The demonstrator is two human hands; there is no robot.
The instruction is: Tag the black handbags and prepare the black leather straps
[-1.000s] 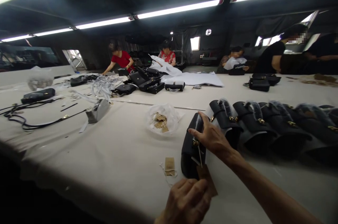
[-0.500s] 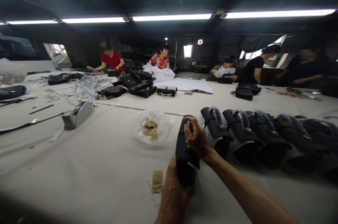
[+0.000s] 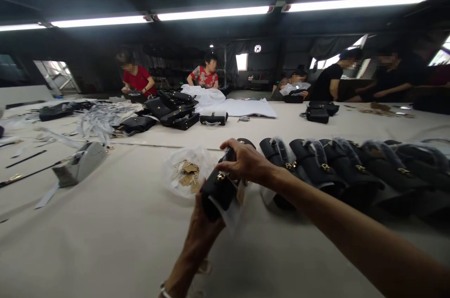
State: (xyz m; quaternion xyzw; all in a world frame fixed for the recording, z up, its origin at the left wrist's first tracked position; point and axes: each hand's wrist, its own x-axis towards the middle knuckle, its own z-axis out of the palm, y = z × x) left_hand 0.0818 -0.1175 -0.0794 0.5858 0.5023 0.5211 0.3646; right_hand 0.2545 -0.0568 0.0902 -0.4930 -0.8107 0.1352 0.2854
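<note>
One black handbag (image 3: 218,191), left hand (image 3: 201,228) clasped around its underside, right hand (image 3: 246,165) gripping its top

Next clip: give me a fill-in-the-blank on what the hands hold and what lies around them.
1. The left hand and the right hand together grip one small ____ handbag.
2. The metal clasp on it is ____ in colour.
3. The row of wrapped bags lies on the person's ____ side.
4. The grey tape dispenser sits on the person's ____ side.
Missing words: black; gold; right; left.
</note>
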